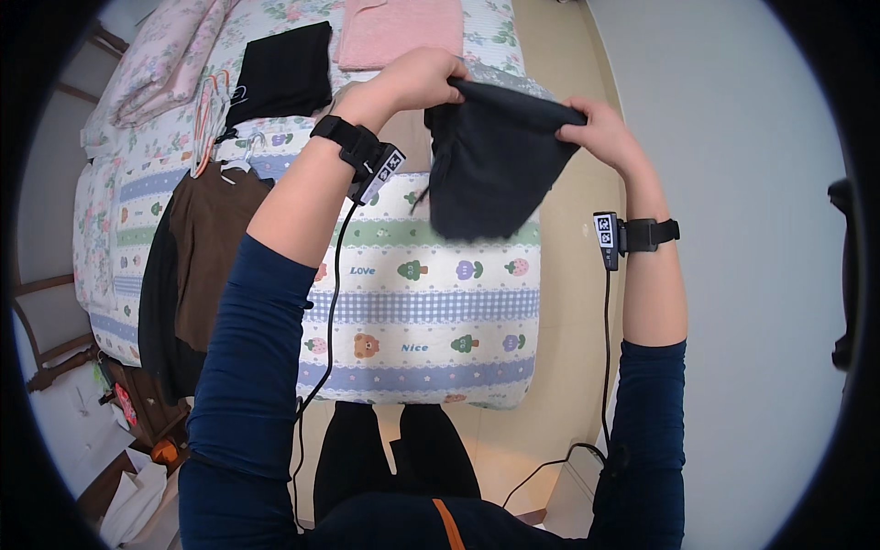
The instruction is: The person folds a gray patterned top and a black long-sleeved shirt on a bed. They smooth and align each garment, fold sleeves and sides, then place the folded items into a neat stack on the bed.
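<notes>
Both my hands hold a dark, blackish cloth garment (498,165) up by its top edge, over the bed. My left hand (427,81) pinches the upper left corner between thumb and fingers. At the upper right corner, my right hand (603,132) grips the same edge. The cloth hangs down between them, and its lower hem looks slightly blurred. Behind it a grey patterned cloth (509,77) and a beige cloth (405,134) lie on the bed, both partly hidden.
On the patterned bed cover (423,275) lie a folded black garment (285,69), a pink towel (405,34), several hangers (206,124), a brown garment (216,254) and a floral quilt (165,62). A wall (742,275) stands right. Cords (335,295) trail from both wrist straps.
</notes>
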Motion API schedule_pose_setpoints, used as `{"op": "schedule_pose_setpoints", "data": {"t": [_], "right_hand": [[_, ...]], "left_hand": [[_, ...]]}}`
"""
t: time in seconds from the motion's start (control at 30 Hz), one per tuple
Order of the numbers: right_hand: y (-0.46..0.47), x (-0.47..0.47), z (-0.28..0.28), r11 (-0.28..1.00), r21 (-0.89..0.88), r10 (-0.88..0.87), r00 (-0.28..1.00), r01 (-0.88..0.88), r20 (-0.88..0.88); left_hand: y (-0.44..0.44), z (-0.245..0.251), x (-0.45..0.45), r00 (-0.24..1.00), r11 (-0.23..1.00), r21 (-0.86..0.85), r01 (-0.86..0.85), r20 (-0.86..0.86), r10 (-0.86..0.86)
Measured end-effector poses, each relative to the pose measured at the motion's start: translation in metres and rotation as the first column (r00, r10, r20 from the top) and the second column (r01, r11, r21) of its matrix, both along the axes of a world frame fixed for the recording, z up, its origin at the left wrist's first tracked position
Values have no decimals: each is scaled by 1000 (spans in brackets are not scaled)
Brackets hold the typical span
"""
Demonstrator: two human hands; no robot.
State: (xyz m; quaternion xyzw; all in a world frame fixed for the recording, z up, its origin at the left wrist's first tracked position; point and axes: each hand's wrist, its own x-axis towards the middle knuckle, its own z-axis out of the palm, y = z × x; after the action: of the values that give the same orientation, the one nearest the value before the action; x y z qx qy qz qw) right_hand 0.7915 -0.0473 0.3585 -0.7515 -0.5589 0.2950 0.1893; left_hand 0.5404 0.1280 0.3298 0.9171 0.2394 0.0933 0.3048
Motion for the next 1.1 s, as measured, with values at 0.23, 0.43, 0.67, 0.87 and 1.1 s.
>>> {"op": "schedule_pose_setpoints", "data": {"t": [0.23,0.43,0.67,0.87,1.1], "right_hand": [[55,-57,-11,985,-74,154,986,-158,-66],[144,-152,-29,924,-67,368,921,-378,-127],[268,-248,-34,854,-180,451,868,-488,-209],[390,-318,-58,962,195,175,979,-192,100],[439,-358,-114,761,603,-18,923,-237,386]], "left_hand": [[30,-8,-69,989,968,-248,21,-139,-57],[81,-7,-196,971,926,-344,-154,-228,77],[190,-10,-301,942,885,-396,-244,-312,120],[288,-42,-332,813,803,131,-582,126,568],[340,-95,-345,735,603,423,-677,350,581]]}}
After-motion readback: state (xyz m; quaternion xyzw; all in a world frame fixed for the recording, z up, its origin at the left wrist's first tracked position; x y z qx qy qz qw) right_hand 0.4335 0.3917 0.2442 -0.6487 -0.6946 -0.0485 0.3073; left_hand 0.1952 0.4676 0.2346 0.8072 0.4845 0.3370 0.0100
